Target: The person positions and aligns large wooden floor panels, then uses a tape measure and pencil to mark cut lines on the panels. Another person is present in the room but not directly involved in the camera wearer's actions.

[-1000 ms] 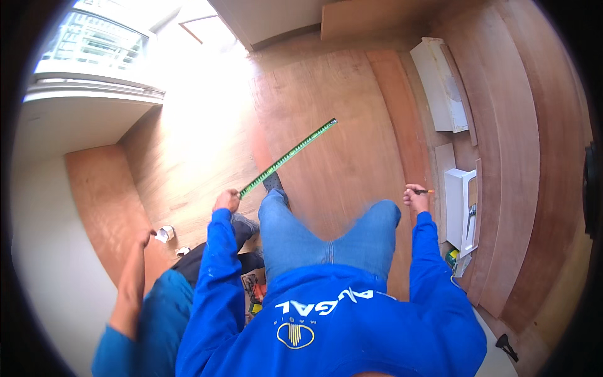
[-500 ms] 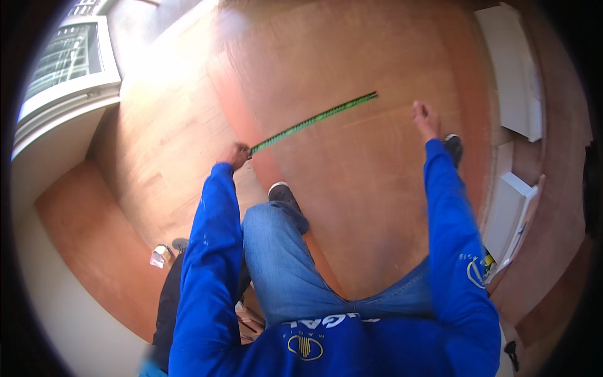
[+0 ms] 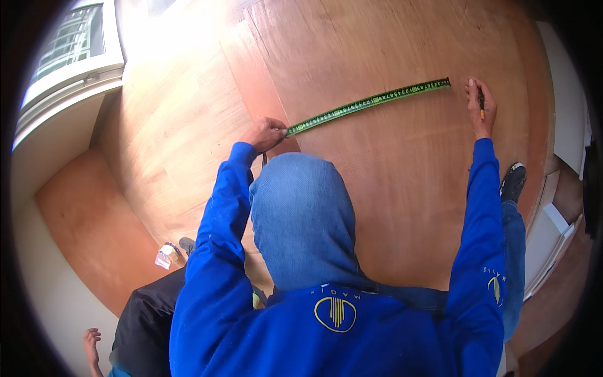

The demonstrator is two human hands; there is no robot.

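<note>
A green tape measure blade (image 3: 370, 102) stretches over the wooden board surface, slanting up to the right. My left hand (image 3: 265, 134) is closed on its left end; the tape's case is not plainly visible there. The blade's free end lies a little short of my right hand (image 3: 482, 119), with a small gap between them. Closed fingers of that right hand hold a short dark pencil (image 3: 482, 104) with an orange-looking end, which lies across the palm.
Reddish-brown boards (image 3: 94, 220) and a white-framed window (image 3: 94, 69) are on the left. White panels (image 3: 546, 242) stand along the right. At lower left are another person's dark-clothed leg (image 3: 147, 314) and hand (image 3: 92, 339), near a small pale roll-like item (image 3: 166, 254).
My body has leaned lower and my left knee now fills the middle. Both hands and the tape have shifted right in the picture. The other person's hand has come into view.
</note>
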